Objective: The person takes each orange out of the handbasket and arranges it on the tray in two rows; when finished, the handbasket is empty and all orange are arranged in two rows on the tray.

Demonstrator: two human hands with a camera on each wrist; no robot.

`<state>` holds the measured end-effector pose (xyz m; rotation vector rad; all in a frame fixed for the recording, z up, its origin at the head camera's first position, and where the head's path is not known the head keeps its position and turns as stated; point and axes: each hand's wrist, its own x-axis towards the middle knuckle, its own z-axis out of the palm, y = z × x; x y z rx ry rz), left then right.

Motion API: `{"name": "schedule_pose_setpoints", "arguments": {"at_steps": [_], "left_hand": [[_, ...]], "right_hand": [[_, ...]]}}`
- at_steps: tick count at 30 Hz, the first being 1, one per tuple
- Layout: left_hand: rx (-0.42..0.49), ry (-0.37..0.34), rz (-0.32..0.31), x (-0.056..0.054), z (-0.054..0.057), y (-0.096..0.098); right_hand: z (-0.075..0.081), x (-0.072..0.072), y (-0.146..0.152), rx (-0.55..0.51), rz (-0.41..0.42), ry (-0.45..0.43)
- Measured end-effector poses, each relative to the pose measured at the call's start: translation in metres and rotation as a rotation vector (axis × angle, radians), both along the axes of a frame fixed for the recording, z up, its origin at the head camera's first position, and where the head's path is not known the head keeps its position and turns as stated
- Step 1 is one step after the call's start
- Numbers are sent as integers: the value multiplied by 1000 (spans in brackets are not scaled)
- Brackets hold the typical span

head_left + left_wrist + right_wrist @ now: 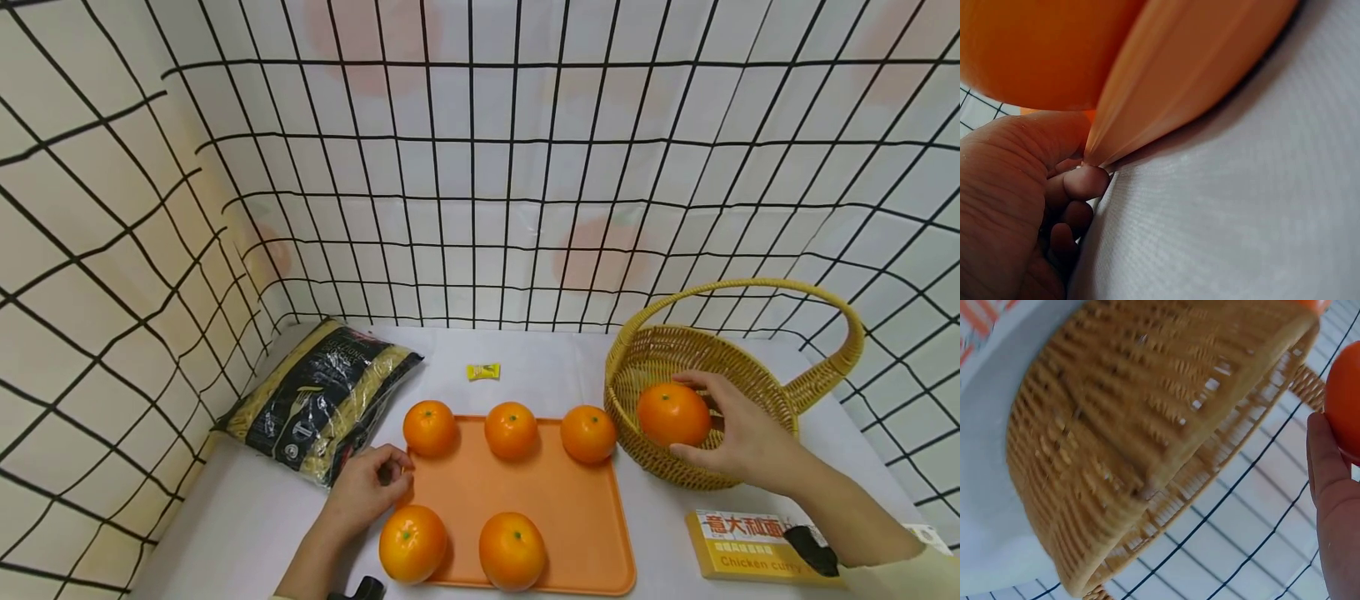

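My right hand (757,437) grips an orange (673,415) between thumb and fingers, over the opening of a wicker basket (705,346). In the right wrist view that orange (1344,403) appears beyond the basket's rim (1210,447), apart from it. At the left edge of an orange tray (517,492), my left hand (372,483) has curled fingers. The left wrist view shows its thumb and forefinger pinching the tray's rim (1100,150). Several more oranges sit on the tray, among them a front-left one (412,543) and a back-middle one (511,431).
A black-and-yellow pasta bag (322,400) lies left of the tray. Behind the tray is a small yellow packet (483,372). A yellow box (750,546) lies under my right forearm. Black wire grid (491,200) encloses the table's back and sides.
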<state>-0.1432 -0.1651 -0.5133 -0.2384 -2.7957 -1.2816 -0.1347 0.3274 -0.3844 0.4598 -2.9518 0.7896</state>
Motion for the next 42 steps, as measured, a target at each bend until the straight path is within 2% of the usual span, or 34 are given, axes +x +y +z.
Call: {"name": "schedule_pose_setpoints", "arguments": {"at_steps": [3, 10, 15, 21, 24, 27, 30, 32, 35, 39, 42], "left_hand": [[-6, 5, -4, 0, 1, 0], [-9, -33, 1, -1, 3, -1], [-10, -51, -3, -1, 3, -1], [-3, -61, -15, -2, 4, -1], [2, -57, -23, -1, 5, -2], [1, -54, -19, -2, 4, -2], [-9, -51, -12, -2, 3, -1], [-14, -54, -4, -2, 3, 0], [-14, -63, 5, -1, 4, 0], [-12, -81, 14, -1, 4, 0], [-9, -88, 15, -1, 4, -1]], "right_hand": [[0, 8, -9, 0, 37, 18], [-6, 29, -32, -30, 122, -23], [-18, 45, -48, -36, 180, -46], [-41, 60, -62, -64, 278, -81], [-51, 64, -64, -13, 261, -181], [-56, 65, -65, 15, 201, -395], [-61, 66, -65, -25, 153, -572], [-64, 67, -65, -58, 153, -615], [-66, 70, -66, -71, 180, -602], [-67, 72, -66, -36, 219, -516], [-66, 74, -67, -38, 216, -517]]}}
